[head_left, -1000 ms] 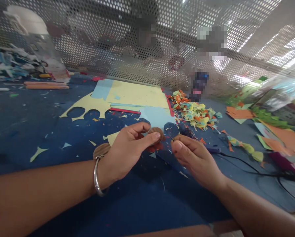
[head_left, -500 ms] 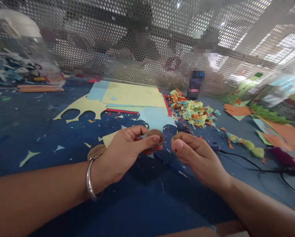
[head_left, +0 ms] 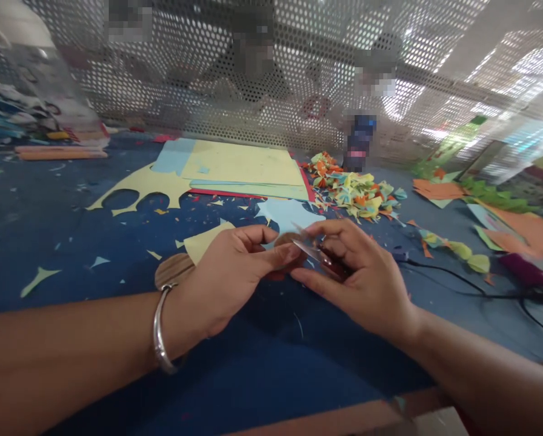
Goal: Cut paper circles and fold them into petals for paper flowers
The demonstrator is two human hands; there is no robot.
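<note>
My left hand, with a silver bangle on the wrist, pinches a small brown disc between thumb and fingers; the fingers hide much of it. In my right hand is a pair of scissors with dark handles. Their blades are parted and point left at the disc's edge; whether they touch it I cannot tell. Another brown disc with a wood-like grain lies on the table beside my left wrist. Behind my hands is a light blue paper sheet with cut-out curves.
Yellow sheets are stacked at the back, beside a yellow sheet with round cut-outs. Orange, yellow and green paper bows form a heap. A black cable runs right. A bottle stands back left, before a perforated metal panel.
Scissors now show in my right hand, where only a thin pointed tip showed between its fingers before. That hand has opened around the handles and come closer to the disc.
</note>
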